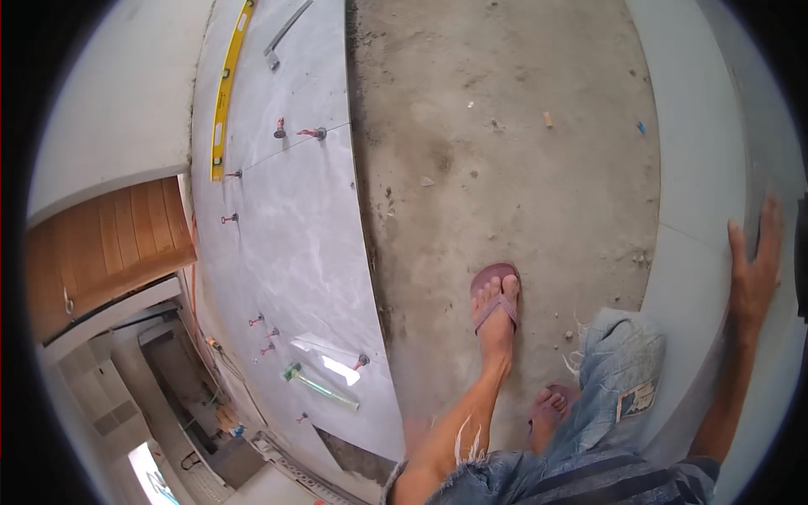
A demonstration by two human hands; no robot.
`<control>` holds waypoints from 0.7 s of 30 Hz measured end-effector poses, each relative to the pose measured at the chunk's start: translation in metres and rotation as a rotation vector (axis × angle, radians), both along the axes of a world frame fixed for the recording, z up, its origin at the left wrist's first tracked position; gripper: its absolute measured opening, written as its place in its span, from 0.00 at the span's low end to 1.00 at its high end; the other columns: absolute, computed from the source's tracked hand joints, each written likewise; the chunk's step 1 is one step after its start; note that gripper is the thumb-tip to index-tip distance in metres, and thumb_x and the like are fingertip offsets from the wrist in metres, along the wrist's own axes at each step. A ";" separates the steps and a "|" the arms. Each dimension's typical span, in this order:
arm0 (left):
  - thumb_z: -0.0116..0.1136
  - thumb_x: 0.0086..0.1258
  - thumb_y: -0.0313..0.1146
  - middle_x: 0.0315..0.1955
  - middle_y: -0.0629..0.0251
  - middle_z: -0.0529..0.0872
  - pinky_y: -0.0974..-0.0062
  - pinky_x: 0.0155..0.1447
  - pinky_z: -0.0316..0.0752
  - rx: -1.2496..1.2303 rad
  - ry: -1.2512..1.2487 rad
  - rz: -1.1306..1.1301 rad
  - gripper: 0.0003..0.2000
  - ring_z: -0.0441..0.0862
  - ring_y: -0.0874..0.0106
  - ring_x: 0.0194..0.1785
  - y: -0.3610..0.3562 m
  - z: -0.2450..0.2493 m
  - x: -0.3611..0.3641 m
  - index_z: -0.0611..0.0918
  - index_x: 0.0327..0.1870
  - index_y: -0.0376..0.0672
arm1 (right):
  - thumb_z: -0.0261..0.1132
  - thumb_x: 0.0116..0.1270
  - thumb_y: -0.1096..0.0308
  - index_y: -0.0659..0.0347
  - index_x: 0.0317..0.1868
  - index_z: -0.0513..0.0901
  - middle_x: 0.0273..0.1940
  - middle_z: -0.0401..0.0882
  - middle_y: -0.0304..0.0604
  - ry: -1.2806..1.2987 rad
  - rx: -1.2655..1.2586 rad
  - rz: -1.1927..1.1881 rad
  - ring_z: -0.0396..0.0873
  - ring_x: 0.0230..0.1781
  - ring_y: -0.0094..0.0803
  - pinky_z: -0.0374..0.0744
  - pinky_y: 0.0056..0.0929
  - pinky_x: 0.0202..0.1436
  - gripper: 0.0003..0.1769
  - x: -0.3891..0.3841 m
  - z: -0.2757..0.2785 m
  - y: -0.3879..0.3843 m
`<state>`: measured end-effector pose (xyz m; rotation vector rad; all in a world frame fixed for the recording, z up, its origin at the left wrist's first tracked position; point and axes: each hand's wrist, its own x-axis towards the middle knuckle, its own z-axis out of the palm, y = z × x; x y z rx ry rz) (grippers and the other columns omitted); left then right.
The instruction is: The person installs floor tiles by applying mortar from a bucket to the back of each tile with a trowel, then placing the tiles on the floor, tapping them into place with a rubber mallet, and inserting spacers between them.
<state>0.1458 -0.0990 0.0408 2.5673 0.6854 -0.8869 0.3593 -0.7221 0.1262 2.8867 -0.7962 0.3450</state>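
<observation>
My right hand [756,269] reaches out at the right edge of the head view, its fingers spread against a smooth grey wall [762,126]. Nothing is held in it. My left hand is out of the picture. Below the wall runs a strip of pale tile [694,151], with a thin joint crossing it near my hand. My sandalled foot [495,307] stands on the bare, dusty concrete floor [505,202]; the other sandal [551,402] is partly covered by torn jeans.
Grey marbled tiles [295,227] on the left carry several red levelling clips [313,133]. On them lie a yellow spirit level [225,101], a green-headed mallet [320,387] and a grey metal tool [284,35]. A wooden door [109,236] and a doorway are further left. Small debris dots the concrete.
</observation>
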 end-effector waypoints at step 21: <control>0.51 0.69 0.37 0.20 0.50 0.82 0.62 0.28 0.77 0.523 -0.041 -1.023 0.15 0.83 0.58 0.23 -0.121 0.031 0.569 0.80 0.34 0.30 | 0.59 0.64 0.51 0.66 0.75 0.56 0.76 0.47 0.61 0.092 0.241 0.392 0.41 0.78 0.56 0.43 0.54 0.77 0.44 0.073 0.024 -0.045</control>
